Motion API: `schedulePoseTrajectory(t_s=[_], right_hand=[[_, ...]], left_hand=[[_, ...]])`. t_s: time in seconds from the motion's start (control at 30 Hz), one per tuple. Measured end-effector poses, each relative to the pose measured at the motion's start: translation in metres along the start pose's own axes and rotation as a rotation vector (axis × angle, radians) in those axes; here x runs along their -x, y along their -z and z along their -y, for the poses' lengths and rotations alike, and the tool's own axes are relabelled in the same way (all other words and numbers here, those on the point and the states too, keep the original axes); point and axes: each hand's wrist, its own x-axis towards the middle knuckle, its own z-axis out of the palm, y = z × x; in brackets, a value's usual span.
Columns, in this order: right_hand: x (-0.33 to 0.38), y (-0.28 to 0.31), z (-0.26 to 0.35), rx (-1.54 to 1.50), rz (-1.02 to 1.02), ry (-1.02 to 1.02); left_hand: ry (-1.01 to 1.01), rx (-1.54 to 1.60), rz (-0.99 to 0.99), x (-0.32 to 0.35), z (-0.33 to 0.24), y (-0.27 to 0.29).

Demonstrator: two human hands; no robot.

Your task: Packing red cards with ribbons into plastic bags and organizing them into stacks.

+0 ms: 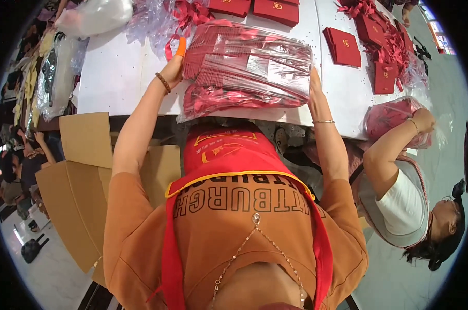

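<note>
Long white table [115, 77] is running across the upper view, its near edge facing the person. Open brown cardboard box [73, 206] is standing on the floor to the person's left, flaps spread.

Large clear-plastic-wrapped bundle of red paper bags [247, 70] is lying at the table's near edge, right in front of the person. One bundle only. Its long axis is running left to right along the table edge, slightly tilted so that the right end is sitting a bit further from the person; the lower part is overhanging the edge slightly. Bags inside are stacked flat; count inside cannot be told.

Left hand [173, 70] is pressing against the bundle's left end, fingers on the wrap, an orange cot on one fingertip, a beaded bracelet at the wrist. Right hand [314, 85] is clasping the bundle's right end, mostly hidden behind the plastic, a thin bangle on the wrist. Both hands are gripping the bundle between them.

A second person [404, 196] is sitting at right, one arm around a smaller clear bag of red items [389, 119] at the table edge.

Flat red booklets [342, 46] are lying on the table beyond: roughly five or six separate ones visible, plus a loose heap at far right. Crumpled clear plastic wrap [151, 18] is lying at upper left.
</note>
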Motion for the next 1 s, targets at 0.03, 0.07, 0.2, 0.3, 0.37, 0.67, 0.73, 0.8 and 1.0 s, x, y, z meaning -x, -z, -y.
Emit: schedulePoseTrajectory(t_s=[0.03,0.07,0.2,0.3,0.37,0.67,0.73,0.8,1.0], right_hand=[[0.003,-0.004,0.001,0.013,0.000,0.021],[0.003,-0.004,0.000,0.010,0.063,0.041],[0.000,0.003,0.000,-0.010,0.033,0.050],[-0.006,0.010,-0.001,0.023,0.116,0.028],[-0.005,0.007,-0.002,0.083,0.086,0.041],[-0.001,0.011,-0.004,0.037,0.086,0.103],[0.000,0.008,-0.002,0.023,0.096,0.084],[-0.002,0.008,-0.004,-0.009,0.097,0.099],[-0.029,0.037,-0.021,-0.060,0.012,0.123]], left_hand=[[0.001,0.002,-0.001,0.001,-0.002,-0.002],[-0.288,-0.256,-0.124,0.001,-0.004,-0.003],[-0.958,-1.399,-0.183,0.029,-0.027,-0.061],[-1.000,-1.909,0.056,0.034,-0.015,-0.102],[-0.981,-2.025,0.021,0.022,-0.004,-0.098],[-1.003,-2.130,-0.028,0.027,0.003,-0.113],[-0.976,-2.064,-0.008,0.031,0.004,-0.118],[-1.024,-2.054,-0.049,0.023,0.016,-0.111],[-0.900,-1.906,-0.005,0.030,0.009,-0.138]])
